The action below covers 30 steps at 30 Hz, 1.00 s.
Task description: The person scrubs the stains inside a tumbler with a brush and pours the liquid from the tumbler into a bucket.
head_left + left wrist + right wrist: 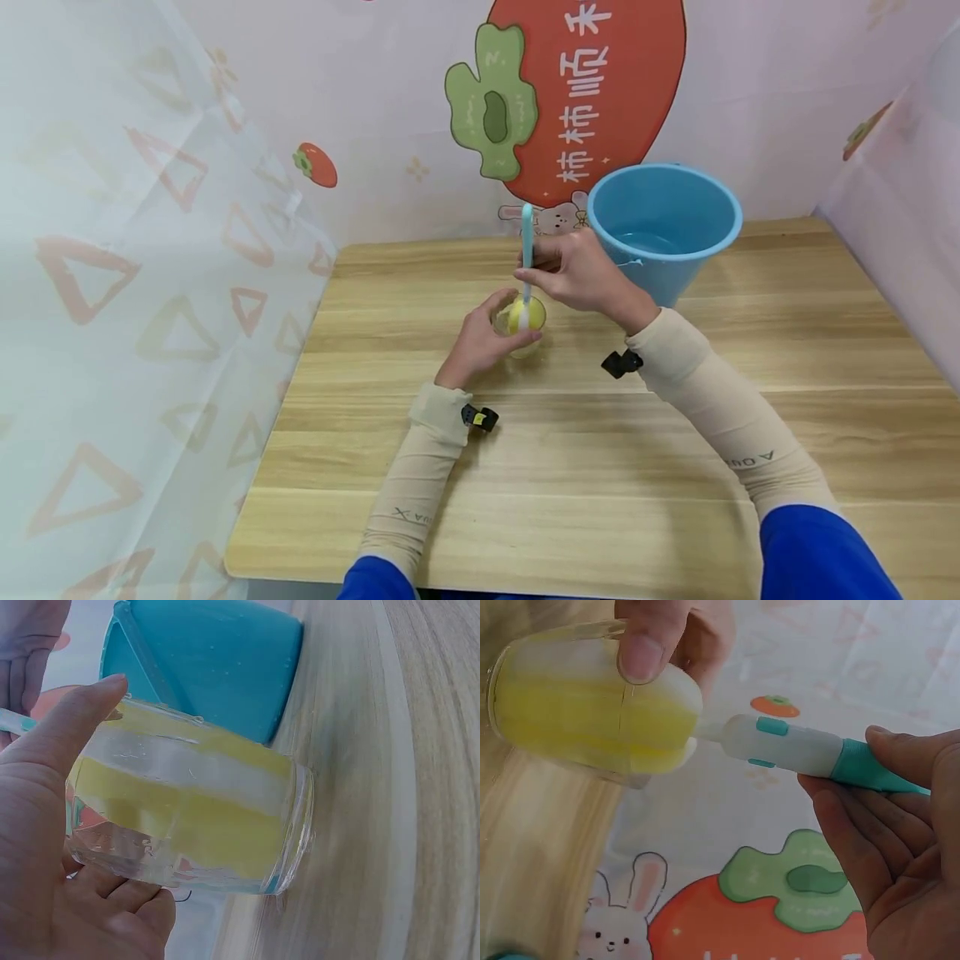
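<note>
A clear glass cup (127, 844) stands on the wooden table, and my left hand (483, 337) grips it with thumb and fingers on opposite sides. Inside the glass sits the yellow-and-white sponge head of a cup brush (592, 705), filling most of it. The brush's teal-and-white handle (527, 233) rises upright out of the glass. My right hand (577, 267) pinches that handle between thumb and fingers above the glass, as the right wrist view shows from close by. Water drops cling to the glass wall in the left wrist view.
A blue bucket (663, 208) stands at the back of the table, just right of my right hand. Behind it hangs a printed cloth (405, 108) with a large red persimmon. The wooden table (600, 475) reaches to the front edge near my sleeves.
</note>
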Available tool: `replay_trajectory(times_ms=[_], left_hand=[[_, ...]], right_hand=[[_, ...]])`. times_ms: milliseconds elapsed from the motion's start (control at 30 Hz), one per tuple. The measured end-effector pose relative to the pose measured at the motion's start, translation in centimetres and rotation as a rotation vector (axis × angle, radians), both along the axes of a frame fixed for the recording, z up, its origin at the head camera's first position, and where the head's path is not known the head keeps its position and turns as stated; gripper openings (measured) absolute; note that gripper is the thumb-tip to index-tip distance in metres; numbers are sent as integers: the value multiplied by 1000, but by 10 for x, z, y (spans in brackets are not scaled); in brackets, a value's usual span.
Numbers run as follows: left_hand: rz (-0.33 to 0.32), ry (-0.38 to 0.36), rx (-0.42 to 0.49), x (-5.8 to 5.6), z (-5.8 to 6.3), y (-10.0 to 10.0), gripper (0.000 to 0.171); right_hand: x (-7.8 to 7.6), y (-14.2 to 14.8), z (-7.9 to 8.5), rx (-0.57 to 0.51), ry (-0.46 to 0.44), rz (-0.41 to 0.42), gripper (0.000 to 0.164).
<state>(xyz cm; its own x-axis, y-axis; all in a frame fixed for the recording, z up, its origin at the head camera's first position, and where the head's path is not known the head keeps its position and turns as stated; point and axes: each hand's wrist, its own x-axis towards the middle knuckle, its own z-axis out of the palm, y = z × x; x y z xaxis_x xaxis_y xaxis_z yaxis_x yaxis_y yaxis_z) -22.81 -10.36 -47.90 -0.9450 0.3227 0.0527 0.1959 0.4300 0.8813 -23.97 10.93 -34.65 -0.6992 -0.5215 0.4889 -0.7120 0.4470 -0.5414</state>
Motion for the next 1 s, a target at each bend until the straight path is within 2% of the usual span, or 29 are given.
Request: replay_trajectory(times_ms=[100, 233, 333, 433, 667, 733, 833, 1000], left_hand=[[2, 1, 11, 1, 0, 0, 93], [-11, 26, 33, 1, 0, 1, 88], [-22, 45, 43, 0, -1, 1, 85], [-23, 39, 47, 0, -1, 1, 84], [-8, -12, 8, 1, -1, 2, 97], [-8, -16, 7, 1, -1, 1, 100], [-10, -11, 20, 1, -1, 1, 96], [-12, 12, 39, 0, 0, 1, 88]], right_hand=[[2, -1, 9, 1, 39, 6, 12], [7, 0, 36, -24, 94, 16, 19], [9, 0, 49, -33, 100, 26, 23], [7, 0, 47, -16, 100, 34, 20], [1, 0, 10, 38, 60, 20, 13], [-1, 0, 5, 41, 59, 18, 12], [-1, 0, 10, 27, 82, 14, 14], [1, -3, 38, -17, 111, 21, 26]])
